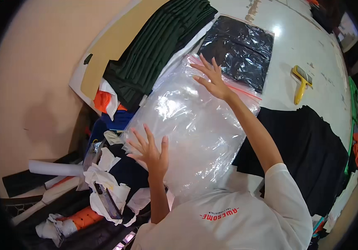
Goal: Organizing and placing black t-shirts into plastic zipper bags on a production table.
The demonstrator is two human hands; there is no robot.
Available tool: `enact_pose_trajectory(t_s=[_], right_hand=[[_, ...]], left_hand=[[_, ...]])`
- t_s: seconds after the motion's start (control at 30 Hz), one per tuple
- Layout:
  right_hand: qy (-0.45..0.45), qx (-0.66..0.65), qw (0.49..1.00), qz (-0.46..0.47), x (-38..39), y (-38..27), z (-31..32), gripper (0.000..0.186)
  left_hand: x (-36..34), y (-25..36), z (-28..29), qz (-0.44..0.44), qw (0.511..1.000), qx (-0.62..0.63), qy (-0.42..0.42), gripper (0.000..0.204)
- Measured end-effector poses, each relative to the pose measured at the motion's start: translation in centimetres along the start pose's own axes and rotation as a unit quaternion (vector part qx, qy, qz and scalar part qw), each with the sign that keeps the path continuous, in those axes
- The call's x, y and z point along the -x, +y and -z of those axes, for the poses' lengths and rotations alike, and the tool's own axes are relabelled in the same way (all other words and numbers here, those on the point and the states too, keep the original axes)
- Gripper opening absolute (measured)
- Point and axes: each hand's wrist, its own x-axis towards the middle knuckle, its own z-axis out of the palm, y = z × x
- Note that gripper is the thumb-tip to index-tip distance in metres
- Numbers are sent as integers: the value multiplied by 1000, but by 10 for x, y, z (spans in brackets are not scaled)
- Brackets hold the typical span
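Clear plastic bags: lying flat as a stack on the table (325,54), in front of the torso; clear plastic bags (195,129).
Long axis: slanting from upper right to lower left, the near end running down to the shirt (224,216).
Red strip: along the far edge (245,93), pointing away from the person, beside the packed dark garment (239,50).
Left hand: over the bags' left side, fingers spread; left hand (151,156).
Right hand: by the far edge, fingers spread, contact hard to tell; right hand (215,83).
Around: green folded cloth (158,50) at upper left, black cloth (300,150) at right, yellow-handled roller (300,91) beyond it.
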Motion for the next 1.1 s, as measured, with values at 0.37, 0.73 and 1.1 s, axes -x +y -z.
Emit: enact_pose_trajectory(t_s=[0.37,0.73,1.1], right_hand=[[-105,191,976,-24,126,-70,36,53],[3,219,975,42,181,-102,31,47],[-95,180,979,30,260,-128,0,50]], left_hand=[[91,27,41,-220,941,-13,-258,96],[110,8,33,-240,949,-1,-202,92],[120,-3,25,-201,964,-5,-174,82]])
